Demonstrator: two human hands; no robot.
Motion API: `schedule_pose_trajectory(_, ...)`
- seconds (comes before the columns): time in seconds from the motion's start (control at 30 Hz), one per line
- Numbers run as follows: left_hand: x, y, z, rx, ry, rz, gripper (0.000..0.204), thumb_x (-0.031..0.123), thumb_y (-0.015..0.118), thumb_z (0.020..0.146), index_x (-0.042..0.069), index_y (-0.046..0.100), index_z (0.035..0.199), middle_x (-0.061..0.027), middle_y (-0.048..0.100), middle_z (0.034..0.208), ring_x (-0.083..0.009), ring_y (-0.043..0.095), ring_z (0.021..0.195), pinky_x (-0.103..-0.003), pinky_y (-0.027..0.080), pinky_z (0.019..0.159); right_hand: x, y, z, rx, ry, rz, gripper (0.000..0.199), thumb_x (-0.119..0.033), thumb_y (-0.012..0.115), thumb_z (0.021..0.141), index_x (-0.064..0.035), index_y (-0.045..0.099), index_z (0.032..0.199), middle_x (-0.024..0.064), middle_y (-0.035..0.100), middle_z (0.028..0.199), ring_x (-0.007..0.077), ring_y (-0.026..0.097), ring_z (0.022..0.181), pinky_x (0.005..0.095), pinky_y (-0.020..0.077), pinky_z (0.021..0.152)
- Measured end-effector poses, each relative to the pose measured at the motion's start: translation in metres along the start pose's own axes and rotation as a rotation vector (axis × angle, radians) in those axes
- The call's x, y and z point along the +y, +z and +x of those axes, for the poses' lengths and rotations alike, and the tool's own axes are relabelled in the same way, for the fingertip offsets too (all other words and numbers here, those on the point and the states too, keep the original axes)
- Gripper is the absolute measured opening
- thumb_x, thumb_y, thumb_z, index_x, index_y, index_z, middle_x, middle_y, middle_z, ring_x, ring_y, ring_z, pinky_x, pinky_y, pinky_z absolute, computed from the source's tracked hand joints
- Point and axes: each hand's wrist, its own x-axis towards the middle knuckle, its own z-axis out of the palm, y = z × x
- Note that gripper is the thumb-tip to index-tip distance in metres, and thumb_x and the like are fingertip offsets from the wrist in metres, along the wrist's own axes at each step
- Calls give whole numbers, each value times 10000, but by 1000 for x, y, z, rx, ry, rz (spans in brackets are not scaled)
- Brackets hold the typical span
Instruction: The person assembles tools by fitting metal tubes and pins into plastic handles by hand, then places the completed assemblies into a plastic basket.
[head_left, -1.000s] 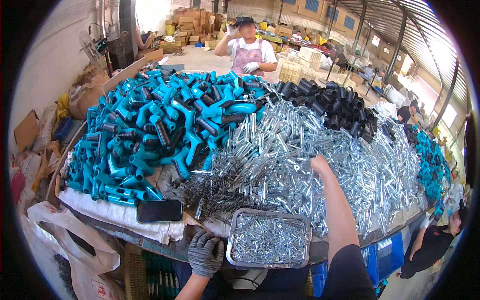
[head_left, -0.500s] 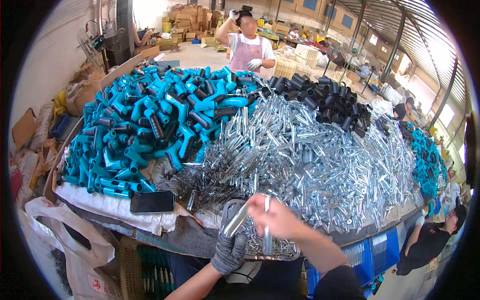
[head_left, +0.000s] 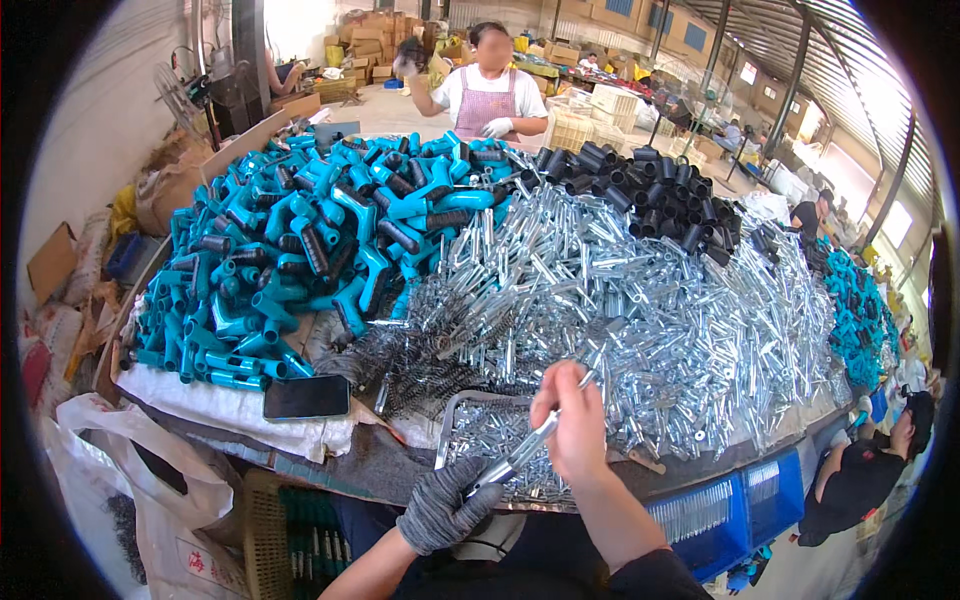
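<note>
My left hand [head_left: 447,505], in a grey knit glove, is closed around a silver metal tube [head_left: 512,465] that slants up to the right. My bare right hand [head_left: 577,425] pinches a slim metal rod [head_left: 588,377] just past the tube's upper end. Whether the rod sits inside the tube is hidden by the fingers. Below both hands stands a grey tray [head_left: 446,428] full of small metal pieces. A heap of shiny metal tubes and rods [head_left: 640,320] rises behind my right hand. Dark coil springs [head_left: 415,350] lie beyond the tray.
Teal pistol-shaped handles [head_left: 250,290] are heaped at the left, black sleeves [head_left: 660,195] at the back. A black phone [head_left: 307,398] lies at the table's front edge. Blue bins [head_left: 705,515] stand low right; a plastic bag [head_left: 150,480] hangs low left. A co-worker [head_left: 487,95] stands across the table.
My left hand has moved down and left with the tube, now tilted further over. My right hand has shifted right and turned upright. The co-worker's raised hand has moved away from the head with something dark.
</note>
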Motion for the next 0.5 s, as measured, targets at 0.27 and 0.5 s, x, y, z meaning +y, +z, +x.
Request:
schedule_pose_trajectory(0.27, -19, 12, -1, -96, -280, -534, 318, 245, 563, 924, 12, 574, 1140, -112, 634, 1024, -157, 595, 942, -320, 477, 775, 20, 4, -25, -773, 112, -357, 510, -351, 269, 1015, 42, 554, 1173, 170, 607, 1157, 248, 530, 1137, 386, 330, 1024)
schedule_pose_trajectory(0.5, 8, -14, 2, 281, 124, -19, 174, 121, 510, 910, 4, 553, 1031, -143, 643, 939, -222, 636, 827, -342, 496, 761, 42, -15, -30, -639, -21, -365, 587, -503, 341, 957, -17, 486, 1252, 110, 584, 1095, 195, 537, 1028, 335, 394, 910)
